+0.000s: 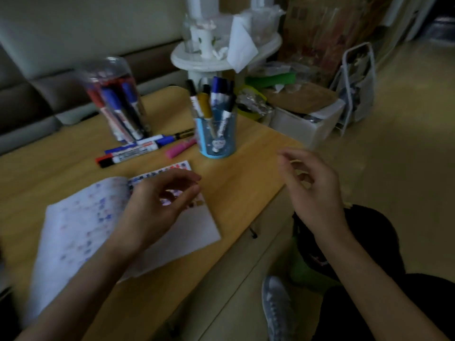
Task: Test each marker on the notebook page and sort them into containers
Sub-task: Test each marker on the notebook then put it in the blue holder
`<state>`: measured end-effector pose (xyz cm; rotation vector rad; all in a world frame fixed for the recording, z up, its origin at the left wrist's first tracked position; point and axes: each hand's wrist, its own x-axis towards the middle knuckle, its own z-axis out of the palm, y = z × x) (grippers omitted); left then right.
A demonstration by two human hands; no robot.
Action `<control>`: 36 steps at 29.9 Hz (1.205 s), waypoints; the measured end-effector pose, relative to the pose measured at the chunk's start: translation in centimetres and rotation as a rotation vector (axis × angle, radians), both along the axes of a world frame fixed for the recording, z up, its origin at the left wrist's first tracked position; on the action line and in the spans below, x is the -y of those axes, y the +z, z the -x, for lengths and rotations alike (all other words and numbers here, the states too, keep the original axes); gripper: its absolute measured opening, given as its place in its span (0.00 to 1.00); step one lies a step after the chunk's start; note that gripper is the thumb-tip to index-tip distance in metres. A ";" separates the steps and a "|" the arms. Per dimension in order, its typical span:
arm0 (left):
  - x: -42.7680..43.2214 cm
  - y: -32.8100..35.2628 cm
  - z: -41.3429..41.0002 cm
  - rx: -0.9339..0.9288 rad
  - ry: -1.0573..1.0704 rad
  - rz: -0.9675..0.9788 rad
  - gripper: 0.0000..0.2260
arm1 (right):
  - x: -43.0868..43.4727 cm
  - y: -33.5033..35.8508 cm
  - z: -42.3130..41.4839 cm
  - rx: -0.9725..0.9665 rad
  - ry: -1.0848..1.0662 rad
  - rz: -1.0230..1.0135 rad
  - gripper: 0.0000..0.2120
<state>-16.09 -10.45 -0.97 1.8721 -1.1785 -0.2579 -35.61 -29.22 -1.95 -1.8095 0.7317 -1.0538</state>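
From the head camera, my left hand [152,205] hovers over the right page of the open notebook [81,222], fingers loosely curled, thumb and forefinger close together. It holds nothing that I can see. My right hand [315,190] hangs out past the right edge of the wooden table [246,173], fingers also slack and curled, empty. The picture is blurred, so I cannot make out the fingertips finely.

The notebook lies slantwise in front of me, its pages covered in coloured test marks. Beyond its far edge lie the loose markers: two blue ones [138,146], a red-and-black one [110,159], a pink one [179,147] and a thin dark one [183,133]. They lie flat, side by side, with their long axes running left to right and tipped slightly away at the right end.

Behind them a tall clear container [118,102] stands to the left and a blue cup [216,136] to the right, both already holding markers upright.

The loose markers lie ahead of my left hand, the pink one nearest it, between the notebook and the blue cup. My left hand is clearly the closer; I judge that picking up the next marker is a forward reach across the page, closing across the barrel.
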 end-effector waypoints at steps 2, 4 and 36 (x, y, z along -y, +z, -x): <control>-1.6 0.0 -1.5 -0.024 0.094 0.031 0.07 | -1.4 0.1 -2.7 -0.009 0.087 -0.002 0.08; -3.2 0.0 -2.8 -0.054 0.156 0.054 0.06 | -3.1 0.1 -5.4 -0.015 0.181 0.002 0.07; 3.1 -2.6 -12.9 0.134 0.442 -0.083 0.11 | -7.6 -0.8 -15.4 0.025 0.405 -0.090 0.11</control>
